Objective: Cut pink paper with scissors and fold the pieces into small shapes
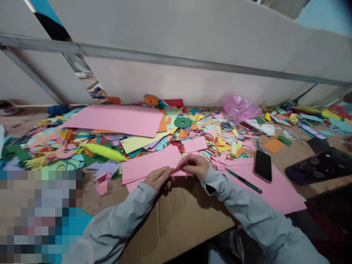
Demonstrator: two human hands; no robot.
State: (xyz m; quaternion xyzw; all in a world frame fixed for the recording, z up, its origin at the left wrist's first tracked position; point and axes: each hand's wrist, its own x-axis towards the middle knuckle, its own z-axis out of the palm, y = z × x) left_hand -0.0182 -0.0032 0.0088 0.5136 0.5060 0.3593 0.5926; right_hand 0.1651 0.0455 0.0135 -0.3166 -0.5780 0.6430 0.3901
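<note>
A small folded piece of pink paper [182, 162] is held between my two hands, above the cardboard [176, 220]. My left hand [160, 177] pinches its left end. On its right side, my right hand [197, 166] grips it between thumb and fingers. Just behind my hands lie long pink paper strips [148, 163], stacked on one another. Two small pink squares [195, 144] rest beyond the right hand. A folded pink piece [102, 183] stands at the left of my left hand.
A large pink sheet [118, 119] and many coloured scraps cover the back. At the right are a green pen [243, 180], a phone [262, 166], another pink sheet [280, 196] and a dark bottle [316, 167]. Yellow-green yarn [104, 151] lies at the left.
</note>
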